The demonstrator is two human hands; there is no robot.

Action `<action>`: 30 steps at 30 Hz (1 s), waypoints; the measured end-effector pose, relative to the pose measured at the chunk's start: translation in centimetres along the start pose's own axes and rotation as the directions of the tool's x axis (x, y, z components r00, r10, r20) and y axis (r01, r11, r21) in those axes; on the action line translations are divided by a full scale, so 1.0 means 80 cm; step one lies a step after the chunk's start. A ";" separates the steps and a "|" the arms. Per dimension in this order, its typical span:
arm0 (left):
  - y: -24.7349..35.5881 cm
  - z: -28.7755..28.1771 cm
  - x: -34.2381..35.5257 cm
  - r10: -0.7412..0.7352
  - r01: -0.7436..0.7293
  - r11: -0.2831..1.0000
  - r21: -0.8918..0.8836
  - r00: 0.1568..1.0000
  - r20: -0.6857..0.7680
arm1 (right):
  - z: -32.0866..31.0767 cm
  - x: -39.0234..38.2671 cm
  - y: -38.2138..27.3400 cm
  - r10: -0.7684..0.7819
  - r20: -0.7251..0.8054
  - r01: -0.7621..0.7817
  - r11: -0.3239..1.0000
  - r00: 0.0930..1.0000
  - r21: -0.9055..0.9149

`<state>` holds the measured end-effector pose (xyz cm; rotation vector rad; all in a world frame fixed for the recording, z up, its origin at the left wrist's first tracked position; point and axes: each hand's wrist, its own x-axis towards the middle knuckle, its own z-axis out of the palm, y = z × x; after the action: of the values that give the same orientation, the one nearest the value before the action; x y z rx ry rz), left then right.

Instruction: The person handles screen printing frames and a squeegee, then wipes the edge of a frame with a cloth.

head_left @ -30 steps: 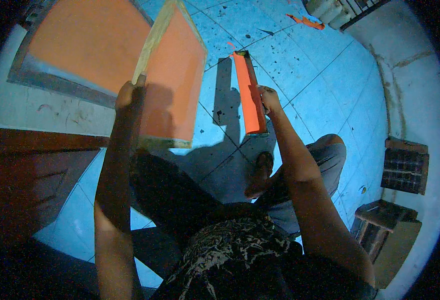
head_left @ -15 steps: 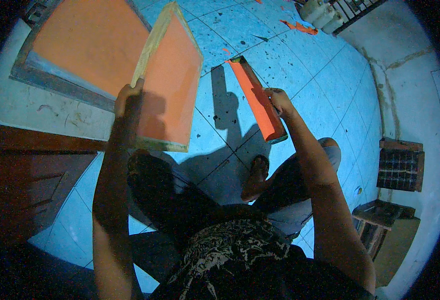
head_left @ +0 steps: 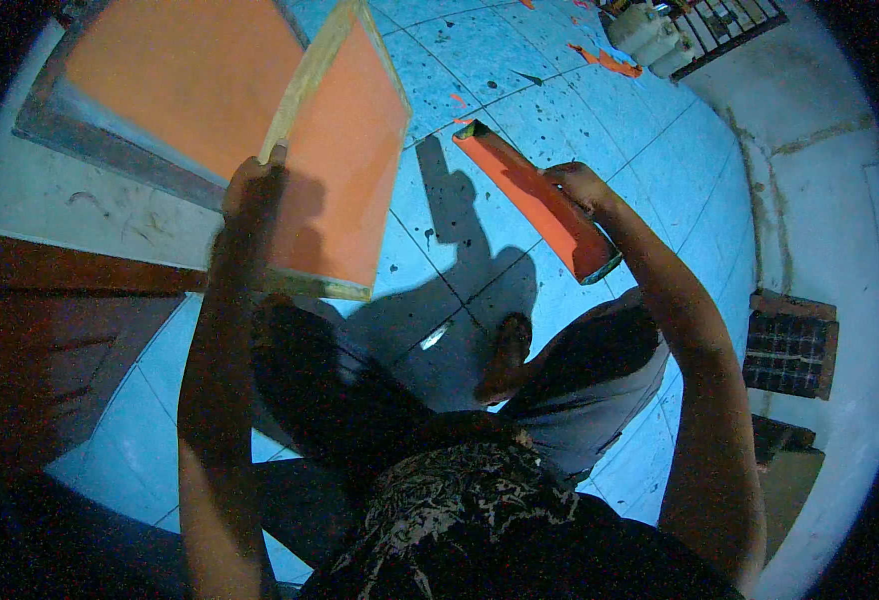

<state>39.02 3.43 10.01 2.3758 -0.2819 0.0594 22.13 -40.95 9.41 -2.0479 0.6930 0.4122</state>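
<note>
My left hand is closed around the wooden edge of a screen-printing frame, which stands tilted with its orange-coated mesh facing right. Its lower edge is just above my left knee. In my right hand is a scoop coater, a long narrow trough with bright orange inside. My fingers grip its far long side, and the trough slants down toward my right knee. A gap of floor separates the coater from the mesh. Shadows of hand and trough fall on the tiles between them.
A second orange-coated frame lies on a pale tabletop at the left. Blue floor tiles carry dark spots and orange scraps. Pale jugs stand at the far right; a gridded wooden frame leans by the right wall.
My right hand has shifted slightly right and up, and the scoop coater has turned to a stronger slant, its near end swinging right. The left hand and frame have barely moved.
</note>
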 end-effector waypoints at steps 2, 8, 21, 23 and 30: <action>-0.005 -0.001 0.004 -0.040 0.039 0.999 0.031 0.999 0.035 | -0.009 0.003 -0.002 -0.038 0.062 0.048 0.984 0.997 -0.173; 0.001 -0.009 0.010 -0.236 0.247 0.968 -0.053 0.960 0.153 | -0.030 0.007 0.010 -0.243 0.230 0.323 0.839 0.942 -0.437; 0.020 -0.019 -0.011 -0.182 0.213 0.952 -0.218 0.971 0.152 | -0.024 -0.024 -0.002 0.078 0.226 -0.040 0.985 0.971 -0.168; 0.023 -0.020 -0.012 -0.063 0.071 0.993 -0.093 0.995 0.081 | -0.021 -0.031 -0.006 0.056 0.231 -0.032 0.994 0.971 -0.108; 0.044 -0.028 -0.017 -0.176 0.185 0.981 -0.056 0.974 0.140 | -0.019 -0.040 -0.018 0.088 0.218 -0.060 0.990 0.972 -0.129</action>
<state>37.04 2.72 13.83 2.3300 -0.1279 -0.1935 20.54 -40.60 12.83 -2.0523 0.6209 0.7320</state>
